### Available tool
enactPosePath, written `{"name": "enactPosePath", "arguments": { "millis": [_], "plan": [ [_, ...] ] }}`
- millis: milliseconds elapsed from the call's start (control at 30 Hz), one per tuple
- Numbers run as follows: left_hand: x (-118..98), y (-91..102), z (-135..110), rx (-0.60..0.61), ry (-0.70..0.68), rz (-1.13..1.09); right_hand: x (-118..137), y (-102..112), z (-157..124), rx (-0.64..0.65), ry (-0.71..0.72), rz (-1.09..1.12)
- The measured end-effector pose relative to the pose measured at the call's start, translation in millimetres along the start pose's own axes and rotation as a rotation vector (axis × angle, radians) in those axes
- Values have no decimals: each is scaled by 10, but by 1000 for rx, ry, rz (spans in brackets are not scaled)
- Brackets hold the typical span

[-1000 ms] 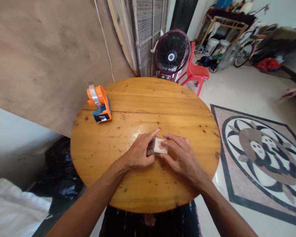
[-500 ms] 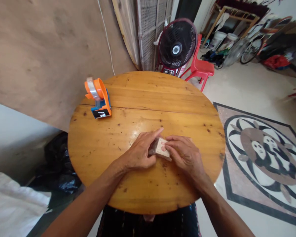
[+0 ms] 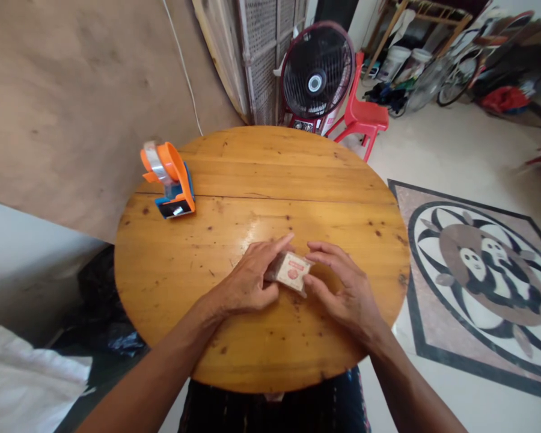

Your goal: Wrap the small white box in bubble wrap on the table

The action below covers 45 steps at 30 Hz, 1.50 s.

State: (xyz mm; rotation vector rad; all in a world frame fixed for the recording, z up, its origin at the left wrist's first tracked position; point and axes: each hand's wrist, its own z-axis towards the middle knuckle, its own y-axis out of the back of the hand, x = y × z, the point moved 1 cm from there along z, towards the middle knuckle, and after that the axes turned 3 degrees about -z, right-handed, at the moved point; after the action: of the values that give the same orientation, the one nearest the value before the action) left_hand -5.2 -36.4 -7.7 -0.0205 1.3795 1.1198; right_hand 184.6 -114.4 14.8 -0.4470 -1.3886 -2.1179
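Note:
A small pale box with a red mark [image 3: 291,270] lies tilted on the round wooden table [image 3: 234,337], near its middle. My left hand [image 3: 250,278] grips the box's left end, its forefinger stretched along the far edge. My right hand [image 3: 342,287] holds the right end between thumb and fingers. Both hands rest on the tabletop around the box.
An orange and blue tape dispenser [image 3: 169,180] stands at the table's far left. Behind the table are a black fan [image 3: 316,81] and a red plastic chair [image 3: 363,114]. A brown board [image 3: 72,90] leans on the left. Black bags [image 3: 103,313] lie on the floor.
The box has turned and tipped, so its printed top with the red mark shows more. My right fingers have drawn back from the top to its right edge.

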Motion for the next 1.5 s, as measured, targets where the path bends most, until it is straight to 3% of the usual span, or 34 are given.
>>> {"name": "enactPosePath", "arguments": {
  "millis": [533, 1167, 1500],
  "plan": [
    [34, -12, -7, -26, 9, 20, 64, 48, 231, 109, 230, -205],
    [25, -5, -1, -19, 26, 11, 79, 60, 222, 105, 271, -209],
    [24, -8, 0, -30, 27, 0, 221, 83, 232, 157, 315, -377]
  ]
}}
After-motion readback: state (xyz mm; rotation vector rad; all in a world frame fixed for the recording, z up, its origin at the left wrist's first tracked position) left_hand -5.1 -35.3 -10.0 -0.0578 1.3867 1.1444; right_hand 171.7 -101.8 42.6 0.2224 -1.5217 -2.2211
